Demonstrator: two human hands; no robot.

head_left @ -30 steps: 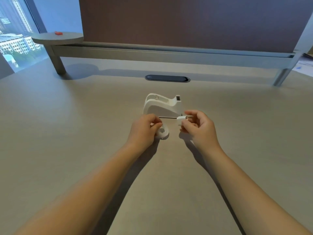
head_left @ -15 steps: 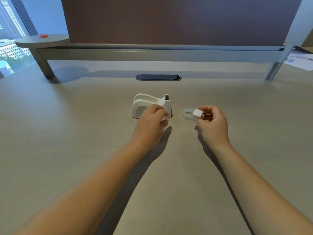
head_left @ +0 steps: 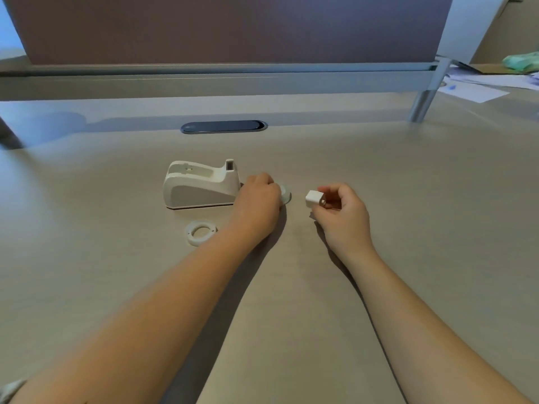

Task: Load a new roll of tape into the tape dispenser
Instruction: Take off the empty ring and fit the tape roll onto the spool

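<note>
At the centre of the frame, on the bench (head_left: 408,176), your left hand (head_left: 256,199) lies curled over a clear tape roll (head_left: 285,194), fingers closed around its near edge, just right of the white tape dispenser (head_left: 201,186). The dispenser stands upright with its cradle empty. Below it, lower left of centre, a white ring core (head_left: 200,231) lies flat on the bench. Right of centre, your right hand (head_left: 341,208) pinches a small white block (head_left: 313,197), held apart from the roll.
</note>
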